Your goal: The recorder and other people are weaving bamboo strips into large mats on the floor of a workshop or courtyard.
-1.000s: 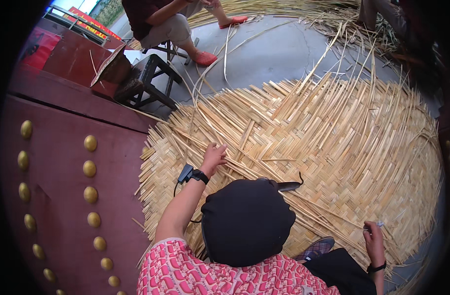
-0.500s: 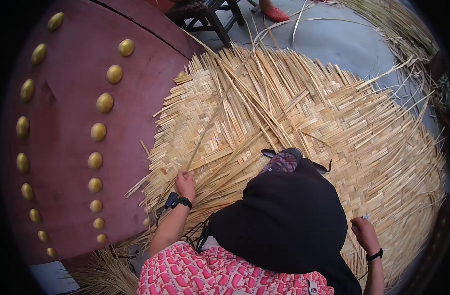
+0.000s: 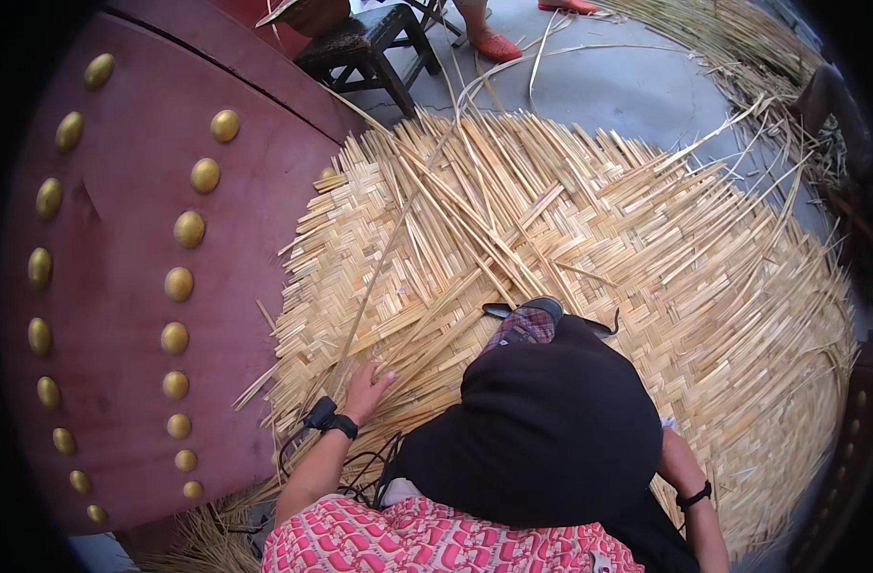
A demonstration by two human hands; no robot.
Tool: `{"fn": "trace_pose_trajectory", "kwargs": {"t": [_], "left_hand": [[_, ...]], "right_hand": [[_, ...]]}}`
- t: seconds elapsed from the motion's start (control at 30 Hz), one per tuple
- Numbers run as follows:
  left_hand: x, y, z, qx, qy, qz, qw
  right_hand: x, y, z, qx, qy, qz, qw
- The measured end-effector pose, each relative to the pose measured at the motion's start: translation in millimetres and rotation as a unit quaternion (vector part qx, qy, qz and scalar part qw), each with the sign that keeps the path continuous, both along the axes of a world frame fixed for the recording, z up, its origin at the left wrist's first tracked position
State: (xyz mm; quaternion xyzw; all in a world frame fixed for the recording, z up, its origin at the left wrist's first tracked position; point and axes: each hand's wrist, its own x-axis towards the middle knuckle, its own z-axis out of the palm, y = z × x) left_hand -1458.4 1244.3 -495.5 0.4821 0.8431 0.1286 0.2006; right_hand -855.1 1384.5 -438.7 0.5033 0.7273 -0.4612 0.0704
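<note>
A large woven mat of pale split-reed strips [image 3: 742,334] spreads under me, its unwoven strip ends fanning out along the edges. My left hand [image 3: 368,390] is low over loose strips at the left, fingers bent but apart, and seems to grip nothing. One long thin strip [image 3: 384,263] slants across the mat and passes just left of that hand. Beside my black-clad knee, my right hand [image 3: 680,460] is closed around a small whitish-blue piece [image 3: 668,422], whose kind I cannot make out. The knee hides part of its fingers.
A dark red door with gold studs [image 3: 121,286] borders the mat on the left. Beyond its far edge stand a dark wooden stool [image 3: 365,48] and a person's red shoe [image 3: 496,46]. Reed bundles [image 3: 732,38] lie far right. My shoe [image 3: 527,325] rests on the mat near a dark blade-like object [image 3: 496,310].
My left hand has moved down and away from the long strip it pinched. My right hand has moved left and lower, against the knee. The whole view has shifted slightly.
</note>
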Motion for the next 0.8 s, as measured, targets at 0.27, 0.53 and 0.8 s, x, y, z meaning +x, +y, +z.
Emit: {"fn": "trace_pose_trajectory", "kwargs": {"t": [0.27, 0.53, 0.8], "left_hand": [[-18.3, 28.8, 3.0, -0.108, -0.340, 0.169, 0.919], [54.1, 141.3, 29.8, -0.312, -0.462, 0.138, 0.818], [20.9, 128.3, -0.3, -0.413, -0.411, 0.128, 0.803]], "right_hand": [[5.7, 3.0, 25.0, 0.064, -0.028, -0.019, 0.997], [-22.9, -8.3, -55.8, 0.086, -0.038, 0.032, 0.995], [5.4, -31.7, -17.0, 0.098, -0.036, -0.054, 0.993]]}}
